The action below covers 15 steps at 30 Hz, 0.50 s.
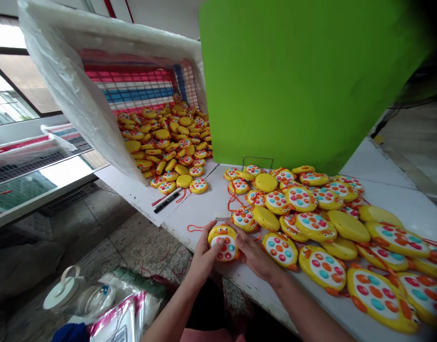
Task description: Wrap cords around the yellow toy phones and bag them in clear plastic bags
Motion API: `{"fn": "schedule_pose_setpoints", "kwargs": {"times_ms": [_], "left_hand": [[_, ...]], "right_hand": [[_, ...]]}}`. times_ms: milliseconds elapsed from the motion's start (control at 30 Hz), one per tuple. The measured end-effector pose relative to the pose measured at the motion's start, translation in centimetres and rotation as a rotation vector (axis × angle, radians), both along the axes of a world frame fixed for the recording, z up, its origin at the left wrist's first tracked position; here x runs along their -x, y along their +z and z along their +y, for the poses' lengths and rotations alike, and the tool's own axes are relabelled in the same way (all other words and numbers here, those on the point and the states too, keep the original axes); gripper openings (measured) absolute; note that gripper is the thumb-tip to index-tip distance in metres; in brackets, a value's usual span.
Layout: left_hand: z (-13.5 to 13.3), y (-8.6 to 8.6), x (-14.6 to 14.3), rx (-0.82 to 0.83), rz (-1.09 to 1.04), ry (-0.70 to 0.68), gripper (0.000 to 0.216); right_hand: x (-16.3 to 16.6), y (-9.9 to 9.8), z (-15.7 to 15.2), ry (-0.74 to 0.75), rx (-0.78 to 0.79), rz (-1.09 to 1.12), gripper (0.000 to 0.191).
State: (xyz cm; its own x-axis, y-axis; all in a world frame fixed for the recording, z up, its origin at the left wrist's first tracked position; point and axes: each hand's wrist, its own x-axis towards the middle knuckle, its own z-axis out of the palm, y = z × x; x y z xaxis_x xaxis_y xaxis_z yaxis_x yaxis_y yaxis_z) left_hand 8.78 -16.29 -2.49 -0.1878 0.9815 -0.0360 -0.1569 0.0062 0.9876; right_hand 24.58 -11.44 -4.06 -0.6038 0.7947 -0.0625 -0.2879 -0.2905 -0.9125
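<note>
Between my hands is a yellow duck toy (pixel 222 244) with a white belly and coloured round buttons, its eyes and beak toward the far side. My left hand (pixel 204 249) is closed around its left side, the thumb lying on the buttons. On the right edge, the fingers of my right hand (pixel 253 251) press against the same toy. An orange cord (pixel 197 229) lies on the table by my left fingers. To the right spreads a pile of similar duck toys (pixel 312 225), some face up, others showing plain yellow backs.
A tipped, plastic-lined crate (pixel 79 102) full of such toys spills onto the white table (pixel 133 192) at the back left. Two pens (pixel 167 201) lie near the left edge. An upright green board (pixel 292 80) stands behind the pile. A lidded jug (pixel 63 292) sits below left.
</note>
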Motion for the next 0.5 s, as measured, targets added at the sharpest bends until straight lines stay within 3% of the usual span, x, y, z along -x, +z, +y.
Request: {"fn": "schedule_pose_setpoints", "kwargs": {"times_ms": [100,233,333,400,500], "left_hand": [[2.6,1.7,0.2,-0.029,0.077,-0.016,0.060],[8.4,4.9,-0.7,-0.174,0.461,0.122,0.072],[13.4,6.8,-1.4,-0.347,0.740,-0.020,0.075],[16.3,7.3,-0.9,-0.375,0.977,-0.083,0.055],[19.5,6.5,1.7,-0.283,1.259,0.044,0.045]], "right_hand": [[0.3,0.0,0.0,0.028,0.073,0.075,0.060],[0.6,-0.3,0.2,0.025,0.106,0.108,0.062],[0.6,-0.3,0.2,0.027,0.089,0.110,0.064],[0.6,-0.3,0.3,0.045,0.072,0.098,0.064],[0.6,-0.2,0.4,0.072,0.062,0.071,0.064]]}}
